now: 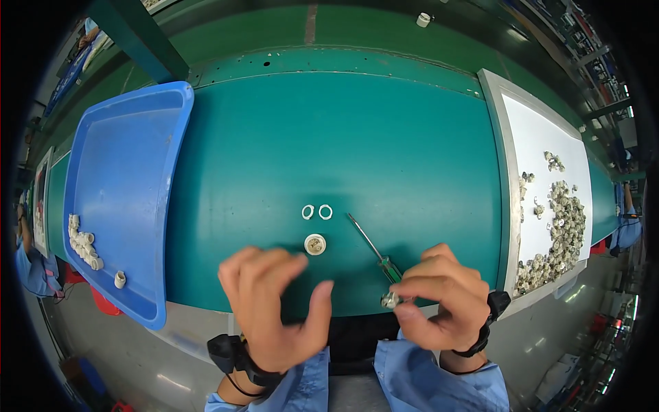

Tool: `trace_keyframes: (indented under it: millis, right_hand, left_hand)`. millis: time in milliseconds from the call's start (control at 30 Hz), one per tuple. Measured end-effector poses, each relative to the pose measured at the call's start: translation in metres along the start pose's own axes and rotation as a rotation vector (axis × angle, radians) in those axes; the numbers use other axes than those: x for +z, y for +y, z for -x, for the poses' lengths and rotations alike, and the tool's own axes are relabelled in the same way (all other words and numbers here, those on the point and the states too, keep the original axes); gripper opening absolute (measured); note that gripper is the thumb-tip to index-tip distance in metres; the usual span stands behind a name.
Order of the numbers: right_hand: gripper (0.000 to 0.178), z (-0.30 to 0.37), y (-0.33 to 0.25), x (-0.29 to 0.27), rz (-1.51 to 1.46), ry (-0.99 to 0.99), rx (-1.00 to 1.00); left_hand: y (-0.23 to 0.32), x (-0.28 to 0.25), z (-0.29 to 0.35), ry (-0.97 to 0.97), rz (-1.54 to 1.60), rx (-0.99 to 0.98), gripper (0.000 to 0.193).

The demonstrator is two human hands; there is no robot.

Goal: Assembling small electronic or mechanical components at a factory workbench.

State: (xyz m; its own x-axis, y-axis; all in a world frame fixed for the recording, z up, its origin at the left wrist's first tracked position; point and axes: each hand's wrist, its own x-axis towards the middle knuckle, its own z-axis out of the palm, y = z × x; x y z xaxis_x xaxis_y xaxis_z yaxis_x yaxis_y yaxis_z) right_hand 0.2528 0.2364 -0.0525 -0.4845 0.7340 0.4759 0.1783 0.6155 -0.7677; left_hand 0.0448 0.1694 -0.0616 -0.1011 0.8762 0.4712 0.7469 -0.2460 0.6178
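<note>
My right hand [445, 296] pinches a small metal-and-cream fitting [390, 300] between thumb and fingertips, above the near edge of the green mat. To its left, my left hand [278, 295] is empty, fingers curved and thumb apart. Just beyond the left hand stands a round white socket part [315, 244], its cream and metal inside facing up. Two thin white rings, a left one [308, 212] and a right one [325, 212], lie side by side behind it. A screwdriver [374, 248] rests on the mat, its green handle partly behind my right hand.
At the left sits a blue tray [180, 130] holding several white socket parts [84, 244] and a single one [120, 279]. On the right, a metal-rimmed white tray [504, 144] carries a heap of small metal-and-cream fittings [559, 233]. A green post [144, 41] rises at the far left.
</note>
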Motion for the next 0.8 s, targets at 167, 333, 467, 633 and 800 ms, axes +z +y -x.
trace_keyframes:
  millis: [167,333,467,633,800]
  right_hand:
    - [0.017,-0.007,0.009,0.000,0.095,-0.022,-0.063]
    - [0.018,-0.012,0.014,0.000,0.166,-0.071,-0.052]
    - [0.017,-0.020,0.020,0.003,0.201,-0.134,-0.110]
    - [0.019,-0.037,0.016,0.007,0.288,-0.231,-0.220]
    - [0.018,-0.047,0.013,0.024,0.368,-0.269,-0.262]
  left_hand:
    - [-0.012,0.012,-0.007,-0.051,-0.204,-0.153,0.027]
    - [-0.020,0.015,-0.008,-0.122,-0.110,-0.061,0.033]
    - [-0.028,0.006,-0.013,-0.210,-0.050,-0.013,0.037]
    - [-0.016,0.002,-0.016,-0.232,0.012,-0.101,0.034]
    - [-0.018,0.011,-0.013,-0.140,0.014,-0.172,0.031]
